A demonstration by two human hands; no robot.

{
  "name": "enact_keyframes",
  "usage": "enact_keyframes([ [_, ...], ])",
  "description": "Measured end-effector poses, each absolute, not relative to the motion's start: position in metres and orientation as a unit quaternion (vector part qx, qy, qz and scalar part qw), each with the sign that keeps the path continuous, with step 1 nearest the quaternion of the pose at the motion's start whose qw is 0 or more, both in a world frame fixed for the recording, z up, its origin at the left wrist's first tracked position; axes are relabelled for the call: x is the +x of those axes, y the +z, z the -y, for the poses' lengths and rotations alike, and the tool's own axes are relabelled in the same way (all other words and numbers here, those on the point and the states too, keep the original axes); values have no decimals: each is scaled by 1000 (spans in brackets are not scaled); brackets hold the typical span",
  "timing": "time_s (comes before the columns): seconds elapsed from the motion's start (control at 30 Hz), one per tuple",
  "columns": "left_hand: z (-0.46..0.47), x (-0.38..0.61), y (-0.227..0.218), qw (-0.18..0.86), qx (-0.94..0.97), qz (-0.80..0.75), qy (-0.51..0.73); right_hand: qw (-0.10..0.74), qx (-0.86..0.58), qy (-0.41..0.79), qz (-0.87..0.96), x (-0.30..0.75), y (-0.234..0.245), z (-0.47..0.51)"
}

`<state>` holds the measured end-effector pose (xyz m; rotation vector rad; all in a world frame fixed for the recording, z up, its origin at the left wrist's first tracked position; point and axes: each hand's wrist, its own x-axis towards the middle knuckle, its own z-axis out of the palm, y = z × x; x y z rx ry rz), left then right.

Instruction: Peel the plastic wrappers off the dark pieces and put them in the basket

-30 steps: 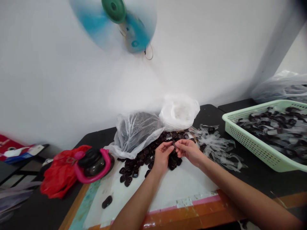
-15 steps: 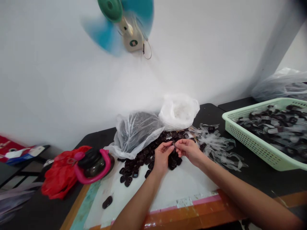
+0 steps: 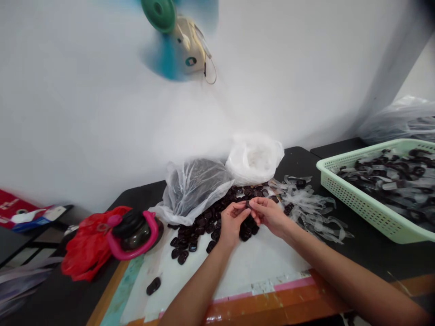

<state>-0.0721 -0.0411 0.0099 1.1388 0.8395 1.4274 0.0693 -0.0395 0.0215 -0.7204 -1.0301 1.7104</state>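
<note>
My left hand (image 3: 233, 222) and my right hand (image 3: 268, 215) meet above a heap of glossy dark oval pieces (image 3: 200, 222). Between their fingertips is one small dark piece (image 3: 248, 204), mostly hidden by my fingers. Both hands seem to pinch it. The heap lies on a white sheet (image 3: 244, 267), partly under my hands. A lone oval piece (image 3: 153, 285) rests on the sheet near its left side. To the right of my right hand lies a tangle of clear plastic strips (image 3: 309, 213).
A clear bag of dark pieces (image 3: 193, 192) and a white bag (image 3: 254, 159) stand against the wall. A pale green basket (image 3: 356, 203) holds dark pieces and strips at right. A red bag (image 3: 88, 244) and pink-handled container (image 3: 132, 235) sit left. A fan (image 3: 176, 40) is on the wall.
My fingers have shifted on the small dark piece, which shows a little more. The wall fan has swung round, and the view has moved slightly.
</note>
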Motion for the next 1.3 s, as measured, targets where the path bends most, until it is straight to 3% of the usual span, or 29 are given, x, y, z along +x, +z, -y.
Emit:
enact_keyframes([
  [0.23,45,-70,12,506,495,-371,601,492,-335,667,448,68,19,38],
  [0.53,45,-74,19,474,538,-360,597,494,-279,685,457,71,23,39],
  [0.83,46,-75,18,438,564,-413,566,527,-386,457,603,69,22,39],
  [1.3,48,-75,8,374,609,-421,558,468,-367,415,689,74,8,43],
])
